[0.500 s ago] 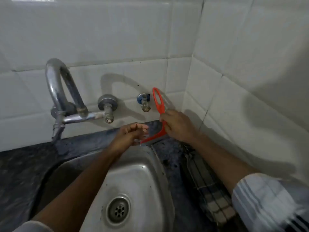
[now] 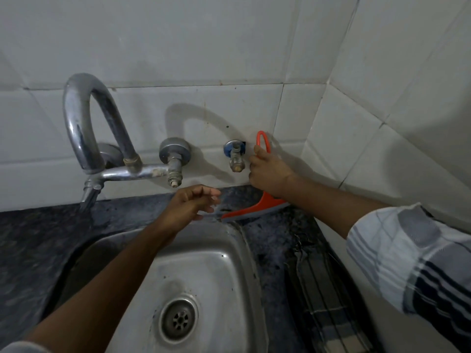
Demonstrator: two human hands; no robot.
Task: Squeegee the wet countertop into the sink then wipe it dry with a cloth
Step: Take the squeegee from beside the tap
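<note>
My right hand (image 2: 270,171) grips the handle of an orange squeegee (image 2: 257,208), whose grey blade rests on the wet dark stone countertop (image 2: 275,240) at the back right corner of the steel sink (image 2: 204,271). The handle's loop sticks up above my fingers by the tiled wall. My left hand (image 2: 191,203) hovers over the sink's back rim just left of the blade, fingers loosely curled, holding nothing. A dark checked cloth (image 2: 328,301) lies on the counter to the right of the sink.
A curved chrome tap (image 2: 86,128) with its mixer body is fixed to the white tiled wall at the back left. A small blue-collared valve (image 2: 235,155) juts from the wall beside my right hand. Tiled walls meet in a corner at the right.
The squeegee's handle has swung more upright and closer to the back wall, with my right hand moving back and up. My left hand stays near the blade's left end.
</note>
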